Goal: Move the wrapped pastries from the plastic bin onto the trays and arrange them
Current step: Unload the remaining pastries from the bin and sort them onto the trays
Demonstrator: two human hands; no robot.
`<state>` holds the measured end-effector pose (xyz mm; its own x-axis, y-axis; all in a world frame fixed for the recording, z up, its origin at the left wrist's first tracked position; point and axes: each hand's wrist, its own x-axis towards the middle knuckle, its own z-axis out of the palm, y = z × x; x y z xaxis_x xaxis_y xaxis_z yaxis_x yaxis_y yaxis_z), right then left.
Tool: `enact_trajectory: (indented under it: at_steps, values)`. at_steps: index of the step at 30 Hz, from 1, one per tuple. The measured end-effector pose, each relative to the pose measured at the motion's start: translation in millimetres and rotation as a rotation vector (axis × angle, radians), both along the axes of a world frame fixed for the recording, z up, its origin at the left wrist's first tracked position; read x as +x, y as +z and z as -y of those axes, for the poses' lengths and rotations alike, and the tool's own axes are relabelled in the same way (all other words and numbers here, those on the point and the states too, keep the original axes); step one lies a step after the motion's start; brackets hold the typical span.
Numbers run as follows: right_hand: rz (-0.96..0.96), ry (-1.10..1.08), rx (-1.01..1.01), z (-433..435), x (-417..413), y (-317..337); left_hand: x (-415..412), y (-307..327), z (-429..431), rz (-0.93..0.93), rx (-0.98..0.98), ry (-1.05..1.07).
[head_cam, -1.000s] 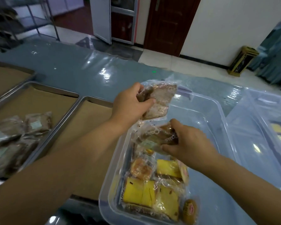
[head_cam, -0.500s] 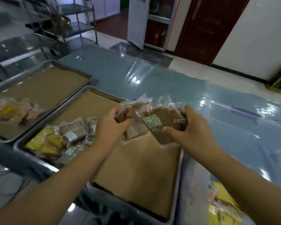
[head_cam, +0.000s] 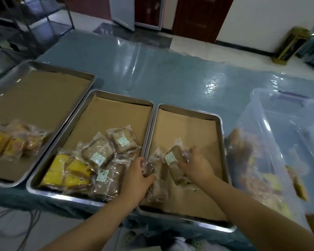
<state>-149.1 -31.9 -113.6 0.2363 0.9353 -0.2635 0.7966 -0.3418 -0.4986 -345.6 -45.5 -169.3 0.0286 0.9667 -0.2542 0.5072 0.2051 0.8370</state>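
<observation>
Both hands have come down from the air onto the right tray [head_cam: 218,122]. The left hand [head_cam: 134,180] wraps its fingers around one brown pastry [head_cam: 157,180]. The right hand [head_cam: 198,164] pinches another labelled pastry [head_cam: 174,160] just beside it. The plastic bin [head_cam: 272,142] sits farther right.

Silver metal trays [head_cam: 91,196] lined with tan paper [head_cam: 185,127] hold brown pastries [head_cam: 123,141] and yellow cakes [head_cam: 65,171]; teal tablecloth [head_cam: 170,77].
</observation>
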Motion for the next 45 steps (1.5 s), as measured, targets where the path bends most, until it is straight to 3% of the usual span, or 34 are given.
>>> enact_trajectory:
  at_steps: [5,11,14,19,25,29,34,38,45]
  values:
    - [-0.132,-0.223,-0.13,30.7,3.0,-30.6,-12.0,-8.1,-0.2,-0.555,0.315,-0.234]
    - [-0.065,-0.329,-0.205,48.6,3.0,-39.5,-13.1,-11.6,0.2,-0.635,0.474,-0.598]
    - [-0.012,-0.287,-0.223,53.4,6.5,-35.2,-10.4,-11.3,-0.3,-0.687,0.612,-0.624]
    - [0.166,-0.093,-0.1,57.3,11.9,-12.2,-9.7,-13.3,-3.4,-0.766,0.439,-0.695]
    - [0.168,0.022,0.239,44.6,14.8,54.1,23.6,30.2,-18.5,-0.59,0.506,-0.556]
    - [0.147,0.029,0.377,41.3,31.1,102.6,72.4,86.3,-27.9,-0.353,0.641,-0.431]
    - [0.137,0.014,0.489,51.8,94.3,150.2,142.3,154.5,-18.9,-0.185,0.773,-0.387]
    - [0.18,-0.067,0.433,63.8,181.1,160.4,195.1,184.4,-5.5,-0.135,0.837,-0.424]
    - [0.197,0.076,-0.001,79.0,302.6,108.1,274.0,184.6,10.0,-0.138,0.752,-0.533]
